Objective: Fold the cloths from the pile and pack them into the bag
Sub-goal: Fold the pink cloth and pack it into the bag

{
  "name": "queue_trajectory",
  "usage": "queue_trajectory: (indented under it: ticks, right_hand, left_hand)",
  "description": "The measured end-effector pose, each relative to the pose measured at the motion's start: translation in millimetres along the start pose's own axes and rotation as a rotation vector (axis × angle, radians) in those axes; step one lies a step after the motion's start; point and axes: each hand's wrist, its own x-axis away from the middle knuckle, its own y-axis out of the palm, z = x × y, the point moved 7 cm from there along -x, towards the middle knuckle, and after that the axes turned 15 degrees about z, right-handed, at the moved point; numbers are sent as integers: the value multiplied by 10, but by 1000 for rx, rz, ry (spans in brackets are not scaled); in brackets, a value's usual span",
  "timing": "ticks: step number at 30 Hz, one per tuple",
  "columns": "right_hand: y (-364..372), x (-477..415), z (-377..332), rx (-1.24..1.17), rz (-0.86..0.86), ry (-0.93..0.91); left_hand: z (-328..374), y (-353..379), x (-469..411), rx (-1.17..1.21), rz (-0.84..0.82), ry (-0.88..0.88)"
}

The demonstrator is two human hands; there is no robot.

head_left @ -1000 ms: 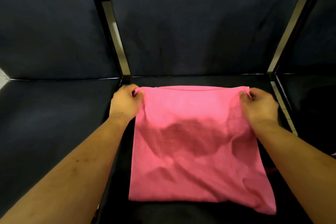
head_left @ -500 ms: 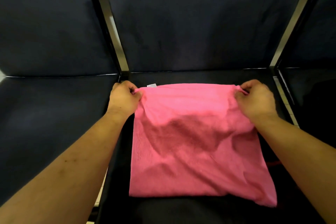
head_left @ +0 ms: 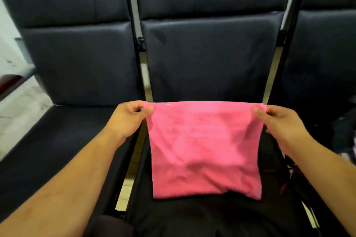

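Note:
A pink cloth point(head_left: 206, 148) hangs stretched between my two hands above the middle seat point(head_left: 202, 217) of a row of dark chairs. Its top edge is taut and lifted, and its lower edge rests on the seat. My left hand point(head_left: 128, 119) pinches the cloth's top left corner between thumb and fingers. My right hand point(head_left: 279, 123) pinches the top right corner the same way. At the right edge, a dark shape with some patterned fabric point(head_left: 346, 140) lies on the neighbouring seat; I cannot tell whether it is the bag or the pile.
Dark padded backrests point(head_left: 208, 59) rise behind the cloth. Metal frame bars point(head_left: 143, 67) run between the seats on both sides. The left seat point(head_left: 57, 150) is bare. A pale tiled floor point(head_left: 17, 109) shows at the far left.
Both hands have lifted the cloth's far edge off the seat, turning their thumbs toward me. The cloth now hangs taut instead of lying flat, and my view has tilted up.

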Motion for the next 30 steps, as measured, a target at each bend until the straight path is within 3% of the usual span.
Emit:
queue_trajectory:
  ticks: [8, 15, 18, 22, 26, 30]
  right_hand:
    - [-795, 496, -754, -59, -1, -85]
    - [-982, 666, -854, -14, -233, 67]
    - [-921, 677, -944, -144, -196, 130]
    - [-801, 522, -1216, -276, -98, 48]
    - [-832, 463, -1594, -357, -52, -74]
    - [-1009, 660, -1843, -437, -68, -150]
  left_hand:
    - [695, -741, 605, 56, 41, 45]
    - [851, -956, 928, -2, -91, 11]
    - [878, -942, 888, -4, -10, -29]
    - [1057, -887, 649, 180, 89, -87]
    - [1427, -1070, 563, 368, 138, 23]
    - [1652, -1323, 789, 340, 126, 121]
